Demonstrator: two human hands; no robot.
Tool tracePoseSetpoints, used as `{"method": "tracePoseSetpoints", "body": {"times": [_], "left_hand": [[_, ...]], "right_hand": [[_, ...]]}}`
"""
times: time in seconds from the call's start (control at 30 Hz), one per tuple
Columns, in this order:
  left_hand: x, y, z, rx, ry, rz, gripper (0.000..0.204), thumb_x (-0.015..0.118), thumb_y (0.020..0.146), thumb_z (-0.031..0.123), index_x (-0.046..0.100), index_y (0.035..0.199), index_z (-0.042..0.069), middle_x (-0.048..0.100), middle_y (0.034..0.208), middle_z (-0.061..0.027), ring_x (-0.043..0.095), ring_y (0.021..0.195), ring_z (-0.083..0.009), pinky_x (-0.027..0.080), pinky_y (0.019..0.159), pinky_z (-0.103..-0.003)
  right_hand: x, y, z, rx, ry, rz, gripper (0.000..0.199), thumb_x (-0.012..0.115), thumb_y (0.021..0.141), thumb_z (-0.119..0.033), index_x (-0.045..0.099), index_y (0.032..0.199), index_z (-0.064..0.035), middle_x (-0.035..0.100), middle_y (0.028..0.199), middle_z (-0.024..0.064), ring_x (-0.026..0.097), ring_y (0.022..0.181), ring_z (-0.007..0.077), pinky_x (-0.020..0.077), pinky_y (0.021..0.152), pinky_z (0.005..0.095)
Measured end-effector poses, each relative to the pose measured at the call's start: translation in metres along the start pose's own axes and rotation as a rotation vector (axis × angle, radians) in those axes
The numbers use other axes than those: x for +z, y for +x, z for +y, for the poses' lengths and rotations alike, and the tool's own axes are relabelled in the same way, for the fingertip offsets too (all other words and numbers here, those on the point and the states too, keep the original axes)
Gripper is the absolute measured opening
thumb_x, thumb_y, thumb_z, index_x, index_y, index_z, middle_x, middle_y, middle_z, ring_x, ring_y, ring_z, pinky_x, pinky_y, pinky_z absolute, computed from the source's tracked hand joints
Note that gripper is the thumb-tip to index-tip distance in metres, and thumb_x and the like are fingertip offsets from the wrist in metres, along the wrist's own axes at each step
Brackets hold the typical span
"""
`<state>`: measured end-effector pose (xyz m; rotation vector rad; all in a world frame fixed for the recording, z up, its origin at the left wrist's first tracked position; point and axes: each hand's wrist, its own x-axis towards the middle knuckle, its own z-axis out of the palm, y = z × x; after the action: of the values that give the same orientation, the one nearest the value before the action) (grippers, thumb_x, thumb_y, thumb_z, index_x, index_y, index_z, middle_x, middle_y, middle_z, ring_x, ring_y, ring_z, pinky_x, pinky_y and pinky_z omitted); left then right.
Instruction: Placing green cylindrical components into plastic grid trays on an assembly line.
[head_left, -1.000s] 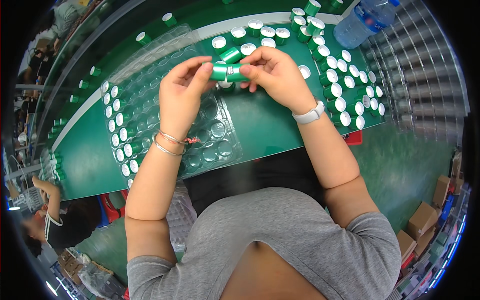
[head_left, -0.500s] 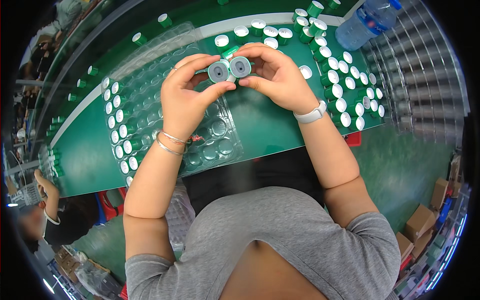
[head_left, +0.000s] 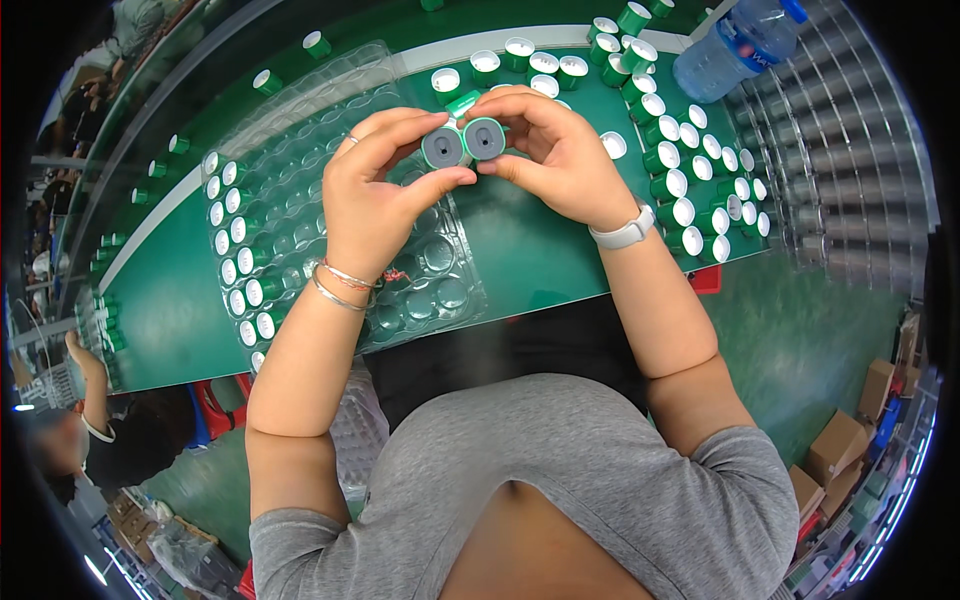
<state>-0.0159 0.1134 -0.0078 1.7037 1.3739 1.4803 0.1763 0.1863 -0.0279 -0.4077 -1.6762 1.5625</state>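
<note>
Two short green cylinders are held side by side, their grey round ends with a small dark slot facing me. My left hand (head_left: 362, 195) is closed on the left cylinder (head_left: 442, 147), thumb below and fingers above. Around the right cylinder (head_left: 485, 139) my right hand (head_left: 560, 150) is closed in the same way. The two cylinders touch or nearly touch at their rims. Below my left hand lies a clear plastic tray (head_left: 440, 255) with round pockets. White-topped green cylinders (head_left: 238, 230) stand in its left columns.
Many white-topped green cylinders (head_left: 683, 211) are grouped on the green table (head_left: 540, 255) at right; more stand along the far edge. A blue-capped water bottle (head_left: 725, 55) lies at far right beside a metal rack (head_left: 850, 150). Other cylinders (head_left: 266, 82) sit on a strip beyond. A co-worker's arm (head_left: 93, 385) shows at far left.
The two held cylinders have shifted slightly down and to the right, with both hands still around them. Beyond the table, the cylinders on the far strip have moved a little to the left.
</note>
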Motion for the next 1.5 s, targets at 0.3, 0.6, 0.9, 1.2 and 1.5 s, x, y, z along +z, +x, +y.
{"method": "tracePoseSetpoints", "body": {"times": [0.3,0.6,0.9,1.2,1.5], "left_hand": [[-0.004,0.003,0.004,0.103,0.249,-0.001,0.044,0.089,0.061,0.021,0.073,0.099,0.005,0.07,0.098,-0.006,0.062,0.082,-0.0144,0.052,0.073,-0.026],[-0.005,0.005,-0.001,-0.113,-0.04,-0.033,0.046,0.085,0.07,0.007,0.066,0.112,0.001,0.065,0.11,-0.0108,0.066,0.095,-0.0184,0.056,0.083,-0.029],[-0.02,0.007,0.008,-0.52,-0.669,-0.168,0.045,0.062,0.088,-0.001,0.05,0.132,-0.002,0.06,0.119,-0.0131,0.061,0.107,-0.0192,0.052,0.092,-0.029],[-0.062,-0.003,0.007,-0.608,-1.106,-0.188,0.038,0.046,0.099,0.016,0.047,0.13,-0.007,0.058,0.113,-0.014,0.06,0.098,-0.0214,0.051,0.092,-0.034],[-0.156,0.002,-0.028,-0.363,-0.199,0.08,0.034,0.061,0.094,0.01,0.051,0.126,0.003,0.06,0.125,-0.0093,0.057,0.108,-0.0137,0.046,0.093,-0.027]], "right_hand": [[-0.001,-0.002,0.003,-0.002,0.03,0.005,0.039,0.071,0.079,0.005,0.059,0.115,0.0016,0.055,0.121,0.0087,0.059,0.111,0.0205,0.0529,0.094,0.0338],[-0.006,-0.001,-0.007,0.08,0.129,0.028,0.04,0.067,0.085,0.002,0.055,0.123,0.0018,0.057,0.121,0.0096,0.06,0.107,0.0196,0.0494,0.095,0.0333],[-0.011,-0.003,-0.006,-0.005,-0.016,0.06,0.044,0.067,0.087,-0.002,0.055,0.129,0.0021,0.057,0.122,0.0076,0.053,0.115,0.0152,0.0424,0.098,0.0288],[0.0,-0.006,-0.002,-0.019,0.024,0.076,0.038,0.068,0.086,0.0,0.056,0.122,0.0017,0.058,0.119,0.007,0.055,0.112,0.0162,0.0445,0.097,0.0305],[0.001,-0.006,0.003,0.028,-0.049,0.069,0.04,0.069,0.086,0.0,0.055,0.124,0.0024,0.058,0.118,0.0071,0.057,0.109,0.0159,0.0461,0.095,0.0283]]}}
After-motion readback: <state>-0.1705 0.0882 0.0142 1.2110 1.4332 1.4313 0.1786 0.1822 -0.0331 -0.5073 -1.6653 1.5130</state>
